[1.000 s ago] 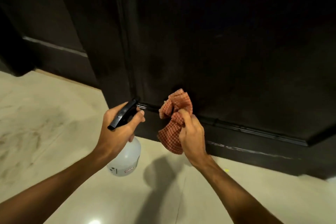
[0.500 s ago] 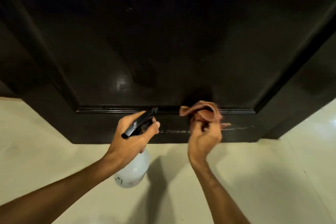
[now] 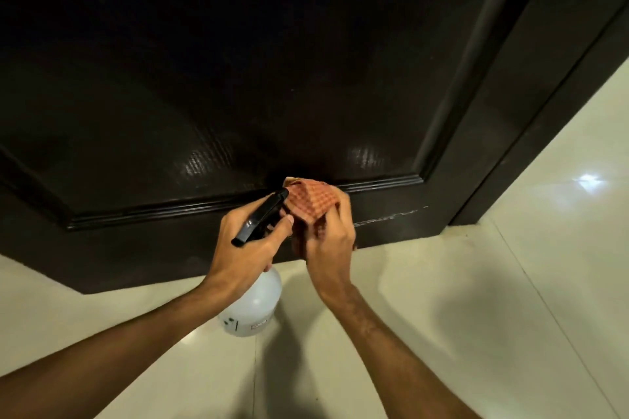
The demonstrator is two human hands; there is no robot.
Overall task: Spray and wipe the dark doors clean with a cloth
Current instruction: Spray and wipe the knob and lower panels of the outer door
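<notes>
A dark panelled door (image 3: 238, 95) fills the upper view, with a raised moulding along its lower panel. My right hand (image 3: 332, 241) grips a red checked cloth (image 3: 311, 202) and holds it against the moulding near the door's bottom rail. My left hand (image 3: 245, 245) grips the black trigger head of a white spray bottle (image 3: 253, 304), whose body hangs below the hand just above the floor. The two hands sit side by side, almost touching. A pale streak (image 3: 388, 218) runs along the bottom rail to the right of the cloth.
The dark door frame (image 3: 531, 112) rises at the right. Glossy cream floor tiles (image 3: 510, 282) spread below and to the right, with a bright light reflection on them. My shadow falls on the floor under my arms.
The view swung right along the door and closer to it. The cloth hand shifted along the lower moulding toward the spray bottle hand, and the two hands now sit together.
</notes>
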